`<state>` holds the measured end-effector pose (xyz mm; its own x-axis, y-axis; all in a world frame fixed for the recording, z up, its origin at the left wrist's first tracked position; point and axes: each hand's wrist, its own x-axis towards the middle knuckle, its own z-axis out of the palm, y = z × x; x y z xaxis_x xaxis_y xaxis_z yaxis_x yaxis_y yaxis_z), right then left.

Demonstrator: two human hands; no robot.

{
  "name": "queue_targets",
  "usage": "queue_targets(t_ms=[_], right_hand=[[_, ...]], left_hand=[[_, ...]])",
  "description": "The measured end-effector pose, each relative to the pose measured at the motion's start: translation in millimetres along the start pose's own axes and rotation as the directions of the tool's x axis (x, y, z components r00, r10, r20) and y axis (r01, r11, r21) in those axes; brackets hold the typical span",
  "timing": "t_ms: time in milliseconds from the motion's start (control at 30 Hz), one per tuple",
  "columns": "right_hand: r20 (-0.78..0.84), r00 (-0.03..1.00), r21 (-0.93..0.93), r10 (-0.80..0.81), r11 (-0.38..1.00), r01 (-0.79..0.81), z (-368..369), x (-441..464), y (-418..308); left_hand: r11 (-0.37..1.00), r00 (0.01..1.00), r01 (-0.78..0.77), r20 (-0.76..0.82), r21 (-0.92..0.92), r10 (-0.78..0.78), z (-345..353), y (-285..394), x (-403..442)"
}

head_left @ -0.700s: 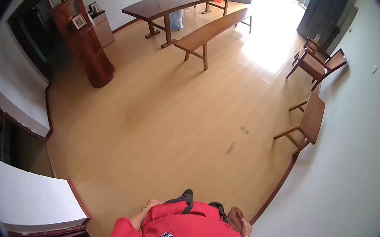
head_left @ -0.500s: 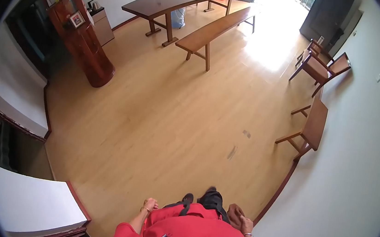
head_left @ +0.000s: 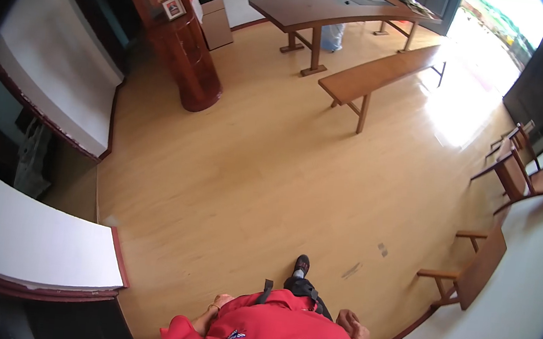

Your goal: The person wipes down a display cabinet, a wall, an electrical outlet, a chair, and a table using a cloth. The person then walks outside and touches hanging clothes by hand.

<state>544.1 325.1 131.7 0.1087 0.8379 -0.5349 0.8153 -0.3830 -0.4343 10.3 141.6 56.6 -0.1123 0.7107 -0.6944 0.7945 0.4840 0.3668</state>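
My left hand [head_left: 222, 301] hangs beside the left side of the red shirt [head_left: 268, 331], its fingers loosely curled and partly hidden; no object shows in it. On the other side, my right hand [head_left: 359, 331] is closed on a brown cloth [head_left: 346, 319], which looks soft and bunched. Most of the cloth is tucked behind the fingers. One dark shoe [head_left: 302, 265] is out in front of me on the wooden floor [head_left: 236, 192].
A long bench [head_left: 380, 75] stands before a curved table [head_left: 341, 14]. Along the right wall are a chair [head_left: 516, 172] and a small bench [head_left: 480, 271]. A red-brown display cabinet [head_left: 195, 75] is ahead left. At the far right, a doorway [head_left: 497, 34] lets in daylight.
The view has turned left and moved forward, so the furniture sits farther right. One foot has stepped ahead. The brown cloth shows less beside my right hand, and my left hand is closer to the shirt.
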Motion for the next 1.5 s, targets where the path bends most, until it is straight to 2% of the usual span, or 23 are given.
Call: queue_targets(t_ms=[100,167,233,267,300,333,467,533,600,667,700,733,800,867,933,967,1033,1100,1200,1267,1367,1433,1500], right_hand=[[0.042,0.965,-0.037,-0.261,0.964,0.262,-10,86,-28],[-0.002,0.975,-0.001,-0.222,0.975,0.222,-25,138,-68],[-0.019,0.999,0.219,-0.042,0.975,0.045,-71,147,-170],[-0.006,0.998,0.209,-0.064,0.976,0.064,-79,164,-194],[0.011,0.998,0.357,-0.066,0.932,0.058,-82,179,-212],[0.03,0.997,0.498,-0.065,0.866,0.042,-85,190,-228],[0.021,0.997,0.552,-0.077,0.832,0.052,-85,208,-276],[-0.053,0.983,0.744,-0.176,0.65,0.157,-83,207,-281],[0.094,0.995,0.848,-0.026,0.526,-0.066,-60,228,-255],[0.249,0.964,0.926,-0.094,0.314,-0.209,-54,229,-246],[0.251,0.963,0.923,-0.101,0.324,-0.207,-48,233,-243],[0.004,0.873,0.708,-0.487,0.618,0.342,-40,238,-243],[-0.014,0.541,0.248,-0.841,0.521,0.817,-29,243,-242],[0.111,0.641,0.0,-0.759,0.645,0.764,-26,246,-240],[0.154,0.844,0.033,-0.514,0.856,0.516,-21,259,-252],[0.156,0.923,0.068,-0.351,0.936,0.345,-20,265,-259],[0.1,0.99,0.17,-0.099,0.982,0.081,-14,280,-276],[0.01,0.998,0.331,0.068,0.941,-0.068,-7,296,-297],[-0.169,0.972,0.556,0.166,0.83,-0.045,4,323,-326],[-0.267,0.955,0.604,0.126,0.794,0.064,3,342,-360],[-0.226,0.97,0.559,-0.088,0.804,0.203,-33,348,-534],[-0.207,0.935,0.534,-0.287,0.768,0.354,-40,360,-613],[-0.18,0.801,0.345,-0.571,0.726,0.595,-52,365,-692]], left_hand=[[0.981,0.999,-0.018,-0.026,0.195,0.024,-27,25,22],[0.985,0.998,0.031,-0.056,0.171,-0.022,-34,38,35],[0.976,0.98,0.131,-0.127,-0.174,-0.154,-35,45,41],[0.857,0.943,0.175,-0.167,-0.484,-0.286,-40,46,46],[0.973,0.971,0.123,-0.18,-0.193,-0.159,-44,45,50],[0.969,0.966,0.137,-0.189,-0.204,-0.176,-46,47,53],[0.978,0.942,0.018,-0.325,-0.206,-0.086,-50,48,68],[0.962,0.947,0.019,-0.305,-0.273,-0.105,-56,52,80],[0.941,0.95,0.011,-0.289,-0.339,-0.115,-67,55,92],[0.918,0.942,-0.055,-0.325,-0.392,-0.083,-78,55,108],[0.901,0.931,-0.106,-0.36,-0.42,-0.058,-85,54,118],[0.879,0.917,-0.164,-0.399,-0.447,-0.032,-96,52,129],[0.863,0.901,-0.222,-0.433,-0.454,0.004,-124,51,159],[0.927,0.937,-0.137,-0.349,-0.349,0.007,-163,49,199],[0.972,0.97,-0.047,-0.243,-0.23,-0.01,-189,38,232],[0.937,0.977,-0.012,-0.206,-0.348,-0.064,-199,31,247],[0.627,0.971,0.067,-0.094,-0.776,-0.22,-251,37,268],[0.36,0.948,0.139,0.019,-0.923,-0.318,-307,51,292],[0.38,0.94,0.2,0.067,-0.903,-0.335,-393,73,324],[0.367,0.978,0.148,0.079,-0.918,-0.194,-432,85,356],[0.459,0.986,0.168,0.154,-0.873,-0.068,-522,161,371],[0.203,0.959,0.161,0.202,-0.966,0.197,-549,202,389],[-0.028,0.909,0.275,0.251,-0.961,0.334,-569,250,405]])
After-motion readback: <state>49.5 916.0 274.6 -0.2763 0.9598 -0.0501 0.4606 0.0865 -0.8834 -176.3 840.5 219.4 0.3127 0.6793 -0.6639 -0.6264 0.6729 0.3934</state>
